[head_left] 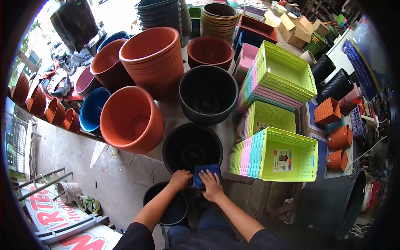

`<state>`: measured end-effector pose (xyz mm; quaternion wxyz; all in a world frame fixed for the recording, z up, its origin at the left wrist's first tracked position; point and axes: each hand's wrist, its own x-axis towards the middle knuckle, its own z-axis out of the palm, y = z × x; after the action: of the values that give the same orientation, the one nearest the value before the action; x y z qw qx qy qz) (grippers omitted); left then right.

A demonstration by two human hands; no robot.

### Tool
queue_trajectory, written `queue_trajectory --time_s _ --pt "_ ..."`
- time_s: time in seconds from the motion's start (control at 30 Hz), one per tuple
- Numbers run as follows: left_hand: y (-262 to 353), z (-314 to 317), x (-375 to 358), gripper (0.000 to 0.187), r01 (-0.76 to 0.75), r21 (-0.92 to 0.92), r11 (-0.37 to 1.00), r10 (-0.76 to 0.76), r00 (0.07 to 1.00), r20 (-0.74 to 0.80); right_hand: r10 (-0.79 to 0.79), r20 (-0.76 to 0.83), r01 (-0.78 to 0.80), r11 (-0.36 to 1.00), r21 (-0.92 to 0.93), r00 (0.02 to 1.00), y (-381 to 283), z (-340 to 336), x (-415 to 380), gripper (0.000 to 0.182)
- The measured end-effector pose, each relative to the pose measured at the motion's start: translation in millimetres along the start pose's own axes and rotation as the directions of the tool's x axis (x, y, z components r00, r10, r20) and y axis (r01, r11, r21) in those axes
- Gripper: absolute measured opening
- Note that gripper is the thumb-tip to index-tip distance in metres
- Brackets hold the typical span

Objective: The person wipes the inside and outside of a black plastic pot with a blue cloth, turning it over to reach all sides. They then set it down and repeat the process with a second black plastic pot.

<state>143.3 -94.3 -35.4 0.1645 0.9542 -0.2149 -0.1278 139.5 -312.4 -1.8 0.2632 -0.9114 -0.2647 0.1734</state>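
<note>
Close to me, at the table's near edge, a round black plant pot (192, 160) faces up with its dark inside showing. My left hand (180, 180) is closed on its near rim. A folded blue cloth (201, 170) lies against the rim just to the right, and my right hand (211, 186) grips it, fingers over the top. Below my left forearm is another black pot (155, 200), lower than the table. A larger black pot (208, 96) stands right behind the one I hold.
To the left are an orange pot (132, 118), a blue pot (95, 109) and a tall stack of terracotta-coloured pots (152, 62). On the right stand stacks of pastel plastic baskets (287, 160), lime green on top. A large dark bin (321, 204) sits at lower right.
</note>
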Motion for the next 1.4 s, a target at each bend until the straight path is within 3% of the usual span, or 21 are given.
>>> queue_trajectory --time_s 0.3,0.4,0.43,0.47,0.53,0.57,0.63,0.67,0.7,0.73,0.8,0.87,0.9,0.97,1.03,1.13,1.17,1.23,1.27,1.33,1.4 --pt "13 -6 -10 0.016 0.037 -0.062 0.997 -0.046 0.989 -0.137 0.014 -0.055 -0.012 0.999 0.040 0.998 -20 -12 1 0.071" --pt "37 -21 -51 0.033 0.052 -0.175 0.983 -0.126 0.885 -0.449 -0.079 -0.077 0.094 0.973 0.210 0.994 -35 -16 -5 0.063" --pt "40 -19 -69 0.033 0.074 -0.167 0.983 -0.145 0.875 -0.462 -0.117 -0.066 0.130 0.954 0.269 0.991 -40 -18 -7 0.051" --pt "41 -13 -89 0.038 0.172 -0.211 0.962 -0.245 0.885 -0.396 -0.146 -0.059 0.157 0.950 0.269 0.988 -48 -15 -7 0.051" --pt "43 -4 -131 0.042 0.295 -0.251 0.922 -0.370 0.864 -0.342 0.023 0.176 -0.118 0.825 0.552 0.984 -61 -5 -9 0.042" --pt "43 0 -155 0.045 0.407 -0.360 0.839 -0.509 0.822 -0.256 -0.009 0.188 -0.097 0.831 0.547 0.982 -63 7 -8 0.042" --pt "39 14 -200 0.047 0.528 -0.463 0.712 -0.655 0.737 -0.165 0.202 0.339 -0.343 0.834 0.432 0.919 -64 41 -3 0.046" --pt "37 26 -222 0.049 0.645 -0.467 0.604 -0.767 0.629 -0.123 0.174 0.356 -0.325 0.845 0.425 0.918 -55 68 -2 0.046" --pt "35 36 -242 0.050 0.744 -0.466 0.480 -0.859 0.506 -0.077 0.222 0.429 -0.423 0.780 0.461 0.876 -42 99 0 0.048" --pt "33 45 -259 0.050 0.754 -0.474 0.454 -0.875 0.479 -0.075 0.265 0.502 -0.520 0.706 0.480 0.823 -39 120 5 0.050" --pt "30 63 -289 0.054 0.831 -0.537 0.147 -0.979 0.198 0.037 0.327 0.563 -0.602 0.683 0.414 0.759 -45 148 13 0.055" --pt "24 87 -313 0.060 0.843 -0.534 0.066 -0.990 0.123 0.071 0.501 0.577 -0.702 0.686 0.190 0.645 -44 179 20 0.052" --pt "20 103 -323 0.062 0.799 -0.601 0.020 -0.981 0.132 0.143 0.488 0.587 -0.690 0.703 0.174 0.646 -49 184 25 0.052" --pt "21 119 -340 0.064 0.744 -0.666 -0.057 -0.966 0.126 0.224 0.490 0.609 -0.517 0.843 -0.148 0.624 -65 180 34 0.058" --pt "23 128 -344 0.068 0.662 -0.723 -0.197 -0.887 0.194 0.420 0.500 0.628 -0.486 0.847 -0.214 0.596 -69 188 43 0.061" --pt "27 152 -348 0.071 0.551 -0.768 -0.327 -0.822 0.234 0.518 0.526 0.639 -0.466 0.839 -0.281 0.561 -50 214 49 0.067" --pt "29 149 -346 0.071 0.545 -0.766 -0.340 -0.817 0.233 0.528 0.535 0.593 -0.496 0.832 -0.247 0.602 -39 227 47 0.067" --pt "33 155 -346 0.075 0.653 -0.743 -0.144 -0.929 0.169 0.328 0.554 0.543 -0.530 0.819 -0.221 0.631 -24 247 41 0.067" --pt "31 164 -345 0.075 0.650 -0.745 -0.149 -0.925 0.174 0.337 0.566 0.496 -0.544 0.813 -0.206 0.658 -19 253 39 0.067" --pt "27 180 -344 0.077 0.472 -0.857 -0.207 -0.950 0.111 0.291 0.584 0.446 -0.561 0.804 -0.199 0.678 -22 246 37 0.066" --pt "18 187 -347 0.076 0.513 -0.820 -0.254 -0.930 0.104 0.353 0.592 0.535 -0.734 0.674 0.080 0.602 -26 234 40 0.066"
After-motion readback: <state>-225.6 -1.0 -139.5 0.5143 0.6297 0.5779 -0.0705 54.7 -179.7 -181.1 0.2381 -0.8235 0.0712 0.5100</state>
